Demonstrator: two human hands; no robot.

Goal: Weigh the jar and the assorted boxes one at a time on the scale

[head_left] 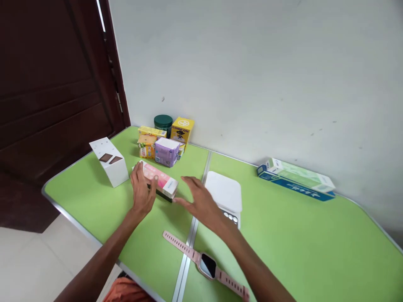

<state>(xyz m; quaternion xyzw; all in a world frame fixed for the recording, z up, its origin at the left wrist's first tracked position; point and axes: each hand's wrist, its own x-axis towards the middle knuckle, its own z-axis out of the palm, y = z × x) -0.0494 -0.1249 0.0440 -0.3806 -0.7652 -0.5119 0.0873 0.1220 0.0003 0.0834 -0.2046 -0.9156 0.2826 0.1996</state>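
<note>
My left hand (pixel 143 191) grips the left end of a long pink and white box (pixel 161 181) lying on the green table (pixel 292 235). My right hand (pixel 201 205) hovers open just right of the box, fingers spread, touching nothing I can see. A pink smartwatch (pixel 206 264) with its strap laid flat lies on the table near me, below my right forearm. A white kitchen scale (pixel 224 193) sits just behind my right hand.
A white box (pixel 108 161) stands at the left. At the back by the wall are a green-lidded jar (pixel 163 122), a yellow box (pixel 182 129), a purple pack (pixel 166 152) and small cartons. Two long boxes (pixel 296 177) lie at the right. A dark door (pixel 53 84) stands left.
</note>
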